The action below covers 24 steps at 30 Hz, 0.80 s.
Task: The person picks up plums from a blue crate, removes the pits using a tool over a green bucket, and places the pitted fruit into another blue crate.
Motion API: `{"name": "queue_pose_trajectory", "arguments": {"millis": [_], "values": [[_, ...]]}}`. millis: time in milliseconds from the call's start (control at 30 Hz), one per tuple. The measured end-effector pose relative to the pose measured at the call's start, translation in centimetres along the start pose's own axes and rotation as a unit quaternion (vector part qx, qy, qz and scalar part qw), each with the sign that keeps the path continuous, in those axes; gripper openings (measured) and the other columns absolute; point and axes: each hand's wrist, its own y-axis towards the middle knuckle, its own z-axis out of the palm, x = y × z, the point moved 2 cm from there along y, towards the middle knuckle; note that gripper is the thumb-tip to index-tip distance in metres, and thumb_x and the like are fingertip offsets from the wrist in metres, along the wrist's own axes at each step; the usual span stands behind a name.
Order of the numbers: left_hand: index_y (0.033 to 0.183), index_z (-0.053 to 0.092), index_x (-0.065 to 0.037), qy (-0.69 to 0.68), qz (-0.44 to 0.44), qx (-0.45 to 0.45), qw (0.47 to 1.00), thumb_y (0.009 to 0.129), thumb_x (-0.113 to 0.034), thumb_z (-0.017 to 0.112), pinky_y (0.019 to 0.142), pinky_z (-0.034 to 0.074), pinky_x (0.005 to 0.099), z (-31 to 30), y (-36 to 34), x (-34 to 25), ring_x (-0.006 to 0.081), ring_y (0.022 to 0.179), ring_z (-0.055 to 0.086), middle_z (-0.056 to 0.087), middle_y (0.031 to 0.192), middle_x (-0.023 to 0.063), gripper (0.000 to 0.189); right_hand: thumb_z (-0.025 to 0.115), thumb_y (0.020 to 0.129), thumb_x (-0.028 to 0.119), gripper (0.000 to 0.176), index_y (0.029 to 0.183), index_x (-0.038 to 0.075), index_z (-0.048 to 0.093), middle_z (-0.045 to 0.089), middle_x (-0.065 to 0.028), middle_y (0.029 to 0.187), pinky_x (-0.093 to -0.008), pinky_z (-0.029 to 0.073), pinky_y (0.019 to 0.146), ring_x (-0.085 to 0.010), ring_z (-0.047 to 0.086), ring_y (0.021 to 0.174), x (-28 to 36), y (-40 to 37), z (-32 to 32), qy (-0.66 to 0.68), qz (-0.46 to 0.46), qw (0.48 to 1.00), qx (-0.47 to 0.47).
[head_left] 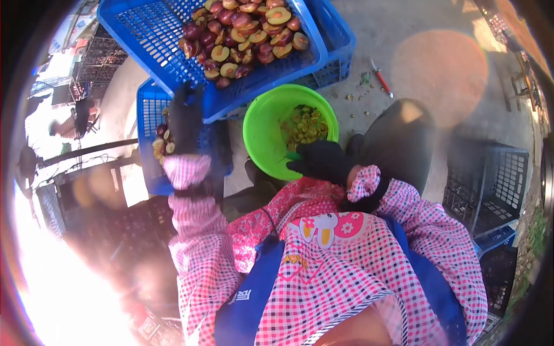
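My left hand (187, 118), in a dark glove and smeared by motion, is at the near left corner of the tilted blue crate (135, 55); its fingers do not show clearly. That crate bears halved red-skinned plums (245, 32). Below the left hand stands a lower blue crate (153, 106) with a few more plum pieces (163, 141). My right hand (323, 161), black-gloved, is closed over the near rim of a bright green bucket (259, 124). A small darker green object (294, 155) sticks out from its fingers. Yellow-green scraps (306, 124) lie in the bucket.
A red-handled tool (381, 81) lies on the concrete floor beyond the bucket, among small scraps. Another blue crate (340, 60) stands under the tilted one. Dark crates (487, 184) are stacked at the right. Far left, another person (83, 118) is near more crates.
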Motion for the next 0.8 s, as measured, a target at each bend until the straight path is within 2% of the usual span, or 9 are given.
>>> {"name": "queue_pose_trajectory", "arguments": {"millis": [200,267,333,367,433,600,633,733,800], "values": [[0.115,0.063,-0.004,0.207,0.302,0.237,0.9,0.092,-0.034,0.051,0.087,0.051,0.046,12.9,6.1,-3.2,0.0398,0.098,0.064,0.067,0.104,0.022,0.04,0.062,0.086,0.05,0.044,0.094,0.008,0.068,0.067,-0.0177,0.08,-0.0461,0.051,0.071,-0.0369,0.066,0.078,0.1,-0.1,-0.8,0.147,0.016,0.988,-0.035],[0.115,0.064,-0.006,0.232,0.369,0.06,0.898,0.091,-0.03,0.049,0.086,0.052,0.0462,16.8,6.9,-0.1,0.037,0.1,0.065,0.066,0.103,0.0227,0.037,0.057,0.088,0.053,0.049,0.094,0.006,0.067,0.067,-0.0197,0.079,-0.0467,0.051,0.072,-0.0393,0.066,0.077,0.1,-0.1,-1.0,0.17,0.002,0.984,-0.045],[0.119,0.061,-0.005,0.212,0.253,0.299,0.895,0.09,-0.029,0.051,0.081,0.052,0.0476,15.7,7.3,-0.2,0.0363,0.098,0.064,0.064,0.106,0.0224,0.039,0.058,0.089,0.05,0.046,0.1,0.006,0.066,0.067,-0.0187,0.081,-0.0456,0.051,0.073,-0.0375,0.066,0.078,0.4,-0.2,-1.6,0.21,0.017,0.973,-0.095],[0.121,0.058,-0.005,-0.046,0.263,0.22,0.938,0.09,-0.031,0.053,0.075,0.053,0.0463,12.5,6.2,-0.8,0.0342,0.092,0.064,0.065,0.106,0.0178,0.041,0.059,0.091,0.047,0.043,0.105,0.006,0.065,0.068,-0.0178,0.084,-0.0446,0.05,0.073,-0.0358,0.067,0.079,0.5,-0.2,-2.1,0.252,0.027,0.957,-0.142],[0.121,0.057,-0.005,-0.504,-0.188,0.268,0.799,0.09,-0.033,0.056,0.071,0.053,0.0439,8.3,4.1,-5.4,0.0322,0.086,0.064,0.066,0.105,0.0137,0.042,0.059,0.092,0.043,0.041,0.106,0.005,0.064,0.068,-0.018,0.084,-0.044,0.05,0.073,-0.0352,0.067,0.079,0.5,0.3,-3.0,0.269,0.018,0.945,-0.186],[0.123,0.055,-0.005,-0.71,-0.274,0.251,0.599,0.091,-0.034,0.058,0.064,0.053,0.038,4.3,-6.7,-8.4,0.0294,0.088,0.065,0.066,0.107,0.0138,0.043,0.059,0.091,0.045,0.039,0.093,0.006,0.063,0.064,-0.0178,0.068,-0.0467,0.05,0.06,-0.0379,0.064,0.065,2.0,0.1,-3.8,0.325,-0.034,0.907,-0.265],[0.119,0.057,-0.006,-0.564,-0.155,0.25,0.772,0.094,-0.041,0.054,0.062,0.051,0.033,5.1,-8.0,-9.0,0.0242,0.083,0.065,0.066,0.108,0.0118,0.043,0.06,0.091,0.044,0.039,0.092,0.005,0.063,0.063,-0.0171,0.064,-0.0461,0.049,0.057,-0.0373,0.064,0.061,1.9,0.2,-3.5,0.283,-0.05,0.916,-0.282],[0.116,0.059,-0.007,-0.693,-0.297,0.239,0.612,0.097,-0.047,0.05,0.06,0.049,0.0299,4.7,-9.8,-12.7,0.018,0.078,0.063,0.067,0.107,0.0096,0.045,0.06,0.091,0.043,0.04,0.09,0.004,0.063,0.061,-0.0167,0.059,-0.0456,0.049,0.054,-0.0366,0.063,0.057,1.6,-0.2,-2.6,0.233,-0.066,0.926,-0.291],[0.119,0.057,-0.008,-0.681,-0.275,0.241,0.635,0.099,-0.052,0.046,0.062,0.047,0.0263,4.8,-10.2,-13.2,0.0132,0.078,0.061,0.067,0.106,0.0076,0.05,0.06,0.091,0.044,0.041,0.089,0.003,0.063,0.06,-0.017,0.058,-0.0458,0.049,0.053,-0.0366,0.062,0.056,1.4,-0.2,-2.4,0.227,-0.07,0.928,-0.287]]}}
